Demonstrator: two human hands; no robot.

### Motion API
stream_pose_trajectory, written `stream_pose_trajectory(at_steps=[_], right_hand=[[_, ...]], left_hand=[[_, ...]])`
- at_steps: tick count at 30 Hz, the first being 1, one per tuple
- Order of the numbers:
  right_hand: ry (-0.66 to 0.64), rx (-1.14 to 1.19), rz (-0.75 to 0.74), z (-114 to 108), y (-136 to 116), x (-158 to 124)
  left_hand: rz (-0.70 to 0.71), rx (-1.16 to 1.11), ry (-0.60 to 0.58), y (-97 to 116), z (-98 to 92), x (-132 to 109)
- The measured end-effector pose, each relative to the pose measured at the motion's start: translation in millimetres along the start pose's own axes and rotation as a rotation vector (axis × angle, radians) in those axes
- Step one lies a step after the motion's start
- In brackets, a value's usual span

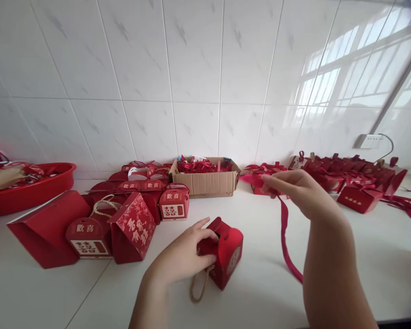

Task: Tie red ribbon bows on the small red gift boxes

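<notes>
My left hand point(185, 256) grips a small red gift box point(228, 256) that stands on the white counter point(267, 292) in front of me; a tan rope handle point(200, 285) hangs from the box below my fingers. My right hand point(294, 187) is raised to the right of the box and pinches a long red ribbon point(284, 233), which trails down and passes behind my forearm. Both hands are closed on what they hold.
Finished red gift boxes point(130, 226) cluster at the left, next to a red basin point(37, 185). A cardboard box point(205, 180) with red ribbons stands against the tiled wall. More red boxes and ribbons point(359, 183) lie at the right.
</notes>
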State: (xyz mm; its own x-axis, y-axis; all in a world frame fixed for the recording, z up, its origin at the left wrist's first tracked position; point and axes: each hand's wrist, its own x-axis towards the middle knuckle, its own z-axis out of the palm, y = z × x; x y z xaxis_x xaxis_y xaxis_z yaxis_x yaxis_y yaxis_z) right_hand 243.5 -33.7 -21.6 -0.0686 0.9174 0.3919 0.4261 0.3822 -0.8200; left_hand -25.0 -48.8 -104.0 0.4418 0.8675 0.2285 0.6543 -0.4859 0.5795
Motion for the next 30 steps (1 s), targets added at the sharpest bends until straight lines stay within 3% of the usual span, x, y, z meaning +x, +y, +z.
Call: stream_pose_trajectory(at_steps=[3,8,13,16,20,25,30], right_hand=[[-0.252,-0.235,-0.018,7.6,-4.5,-4.9],[-0.371,-0.399,-0.001,14.4,4.5,6.5],[-0.498,-0.372,0.053,29.1,16.8,25.0],[-0.53,-0.414,0.128,32.3,16.2,28.6],[-0.542,-0.442,0.148,30.3,8.2,24.6],[-0.542,-0.408,0.117,32.7,-2.9,18.5],[-0.635,-0.339,0.1,43.3,-3.5,16.9]], left_hand=[[-0.057,0.022,0.036,3.7,13.0,-1.4],[-0.235,0.2,0.271,11.0,26.6,-5.7],[-0.115,0.238,0.495,2.1,41.2,4.5],[-0.094,0.167,0.441,-0.8,53.6,12.1],[-0.185,0.096,0.339,2.6,62.3,16.4],[-0.207,0.117,0.366,7.5,53.6,11.1],[-0.283,0.178,0.362,9.2,41.2,0.6]])
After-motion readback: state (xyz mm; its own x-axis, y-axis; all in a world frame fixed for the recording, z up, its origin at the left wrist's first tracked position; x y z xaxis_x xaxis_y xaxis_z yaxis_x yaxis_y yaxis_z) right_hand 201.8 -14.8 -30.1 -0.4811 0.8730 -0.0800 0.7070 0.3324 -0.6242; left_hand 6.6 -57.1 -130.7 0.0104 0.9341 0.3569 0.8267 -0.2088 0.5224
